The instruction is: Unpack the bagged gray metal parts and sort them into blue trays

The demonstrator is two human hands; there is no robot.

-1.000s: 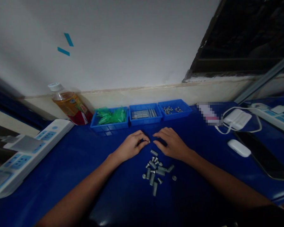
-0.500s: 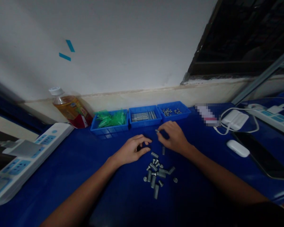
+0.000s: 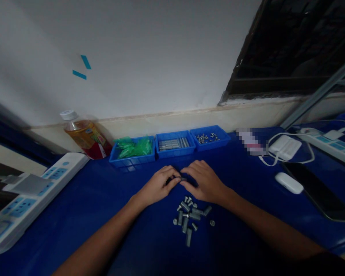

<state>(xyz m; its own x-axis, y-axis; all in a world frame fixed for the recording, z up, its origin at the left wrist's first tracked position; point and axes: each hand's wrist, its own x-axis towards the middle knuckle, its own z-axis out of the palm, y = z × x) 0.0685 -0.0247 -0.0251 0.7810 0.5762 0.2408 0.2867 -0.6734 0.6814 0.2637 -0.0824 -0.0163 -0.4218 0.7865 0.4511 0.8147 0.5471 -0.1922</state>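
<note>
Spacer [image 3: 183,179], or a similar grey metal part mostly covered by fingers, sits well in front of the middle tray [image 3: 176,152], between the fingertips of both hands.

Grip state: the left hand [image 3: 161,182] has a narrow pinch of thumb and fingers on the part's near end. The right hand [image 3: 205,180] has its thumb and forefinger slightly parted around the far end; whether they press on it cannot be told.

For good handling, the left pinch should act as the fixed hold, with the right fingertips doing the fine work along the part's long axis. Both wrists should stay low, so that a slip ends on the table [image 3: 103,188] nearby. Light pressure is advisable: smooth metal will probably roll if squeezed off-centre.

Caution: loose spacers [image 3: 188,237] and loose screws [image 3: 194,226] lie farther from the middle tray than the hands; a dropped part could scatter them.
</note>
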